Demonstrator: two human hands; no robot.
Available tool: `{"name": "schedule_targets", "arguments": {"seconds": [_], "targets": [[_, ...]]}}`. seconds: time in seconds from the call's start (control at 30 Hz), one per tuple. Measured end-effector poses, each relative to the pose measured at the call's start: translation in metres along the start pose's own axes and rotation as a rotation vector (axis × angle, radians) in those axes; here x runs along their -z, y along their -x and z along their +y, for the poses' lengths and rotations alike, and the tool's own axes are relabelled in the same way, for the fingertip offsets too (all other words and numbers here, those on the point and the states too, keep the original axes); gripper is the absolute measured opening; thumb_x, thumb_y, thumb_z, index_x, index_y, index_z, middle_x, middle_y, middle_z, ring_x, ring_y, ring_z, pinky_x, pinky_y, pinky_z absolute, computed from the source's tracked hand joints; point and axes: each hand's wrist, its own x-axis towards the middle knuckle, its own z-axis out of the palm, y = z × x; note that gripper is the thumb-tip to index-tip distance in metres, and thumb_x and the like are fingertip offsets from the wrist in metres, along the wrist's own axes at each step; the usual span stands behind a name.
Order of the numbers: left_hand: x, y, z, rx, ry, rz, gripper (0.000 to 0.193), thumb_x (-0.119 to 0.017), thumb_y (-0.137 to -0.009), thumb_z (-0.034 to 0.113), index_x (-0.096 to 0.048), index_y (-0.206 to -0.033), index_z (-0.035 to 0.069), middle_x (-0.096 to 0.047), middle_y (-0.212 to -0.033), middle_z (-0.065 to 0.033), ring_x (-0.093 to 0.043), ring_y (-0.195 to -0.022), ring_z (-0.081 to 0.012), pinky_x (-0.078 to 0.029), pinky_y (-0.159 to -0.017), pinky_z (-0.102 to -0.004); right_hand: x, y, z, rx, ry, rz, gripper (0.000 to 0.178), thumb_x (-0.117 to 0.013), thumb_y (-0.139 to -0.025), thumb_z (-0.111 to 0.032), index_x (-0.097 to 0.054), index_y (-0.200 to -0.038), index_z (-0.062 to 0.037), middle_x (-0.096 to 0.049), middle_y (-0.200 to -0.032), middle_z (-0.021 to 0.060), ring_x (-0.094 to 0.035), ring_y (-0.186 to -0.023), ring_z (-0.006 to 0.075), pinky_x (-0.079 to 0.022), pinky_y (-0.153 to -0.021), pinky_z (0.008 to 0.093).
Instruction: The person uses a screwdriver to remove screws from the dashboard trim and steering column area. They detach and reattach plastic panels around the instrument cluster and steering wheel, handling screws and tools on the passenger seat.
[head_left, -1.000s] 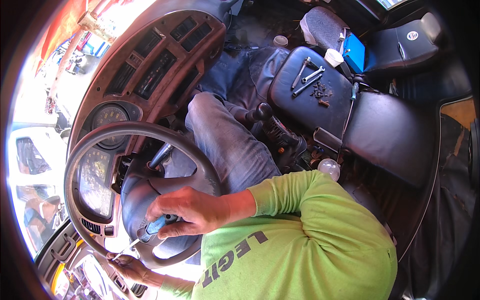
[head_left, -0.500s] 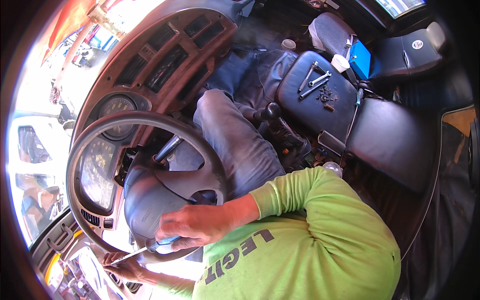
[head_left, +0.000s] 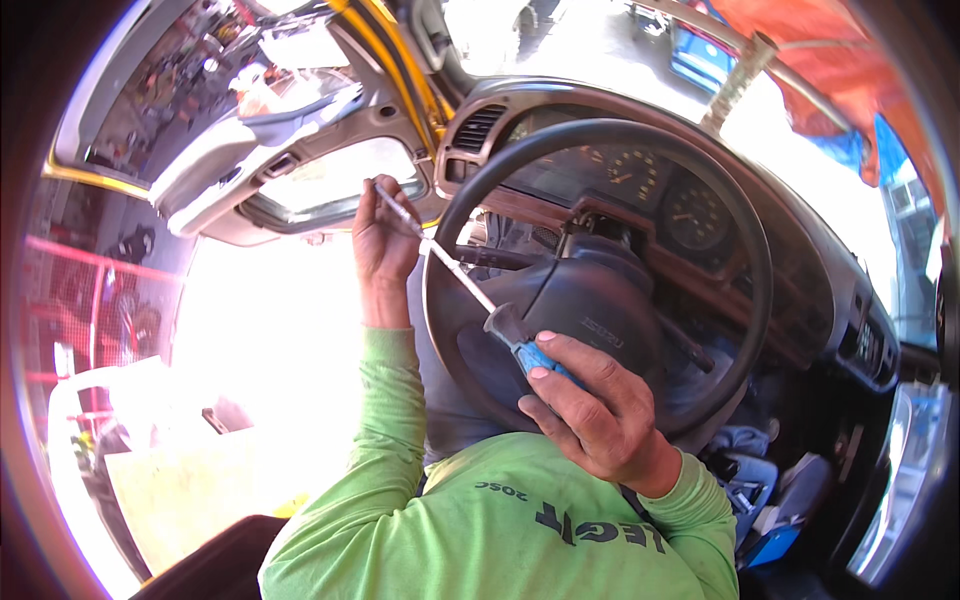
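A long screwdriver (head_left: 462,278) with a blue and black handle slants across the left part of the steering wheel (head_left: 600,132). My right hand (head_left: 600,415) is closed round its handle, in front of the wheel's hub. Farther up and to the left, my left hand (head_left: 388,250) pinches the far end of the shaft between thumb and fingers. Whether something small sits at that tip, I cannot make out. Both hands are raised above the wheel's level, apart from each other.
Behind the wheel lies the instrument panel (head_left: 640,175), with a stalk (head_left: 690,348) at the column's right. A vehicle door (head_left: 330,150) stands open at the far left. A blue box (head_left: 770,545) shows at the lower right. Orange tarp (head_left: 815,55) hangs outside.
My view has swung left, from the seats and loose tools toward the wheel and open door. Both hands still hold the screwdriver, now lifted nearer and in plain sight.
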Motion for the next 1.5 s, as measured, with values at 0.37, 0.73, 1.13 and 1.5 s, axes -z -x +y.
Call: {"name": "schedule_targets", "arguments": {"seconds": [0.37, 0.73, 1.13, 1.5], "targets": [[0.103, -0.103, -0.013, -0.019, -0.313, 0.406, 0.027, -0.064, -0.105, 0.025, -0.065, -0.119, 0.002, -0.073, -0.109, -0.0110, -0.072, -0.105, -0.0245, -0.059, -0.091, -0.0397, -0.071, -0.126, 0.037, 0.116, 0.377, -0.458, 0.034, -0.083, -0.080, -0.004, -0.068, -0.110, 0.0019, -0.067, -0.114, 0.0221, -0.073, -0.090, 0.0356, -0.061, -0.074, 0.0410], [0.101, -0.106, -0.038, 0.032, -0.394, 0.267, 0.035, -0.057, -0.106, 0.010, -0.055, -0.138, -0.003, -0.068, -0.127, -0.0182, -0.069, -0.117, -0.0324, -0.057, -0.101, -0.0504, -0.105, -0.165, 0.047, 0.125, 0.503, -0.603, 0.026, -0.079, -0.083, -0.004, -0.069, -0.106, 0.0021, -0.068, -0.109, 0.0230, -0.073, -0.087, 0.0352, -0.061, -0.072, 0.0416], [0.101, -0.110, -0.027, -0.019, -0.748, 0.279, 0.029, -0.061, -0.103, 0.011, -0.064, -0.129, -0.002, -0.071, -0.120, -0.0150, -0.072, -0.106, -0.0294, -0.061, -0.091, -0.0422, -0.115, -0.188, 0.055, 0.115, 0.499, -0.624, 0.029, -0.078, -0.081, 0.000, -0.067, -0.108, 0.0032, -0.069, -0.106, 0.0223, -0.073, -0.091, 0.0371, -0.061, -0.076, 0.0425], [0.135, -0.133, -0.019, -0.856, -1.856, 0.285, 0.024, -0.080, -0.082, 0.021, -0.077, -0.104, 0.012, -0.067, -0.110, -0.0107, -0.062, -0.109, -0.0351, -0.052, -0.092, -0.0473, -0.135, -0.257, 0.053, 0.201, 0.627, -0.816, 0.021, -0.073, -0.087, 0.002, -0.067, -0.107, 0.0012, -0.068, -0.096, 0.0142, -0.070, -0.083, 0.0279, -0.053, -0.071, 0.0378]]}}
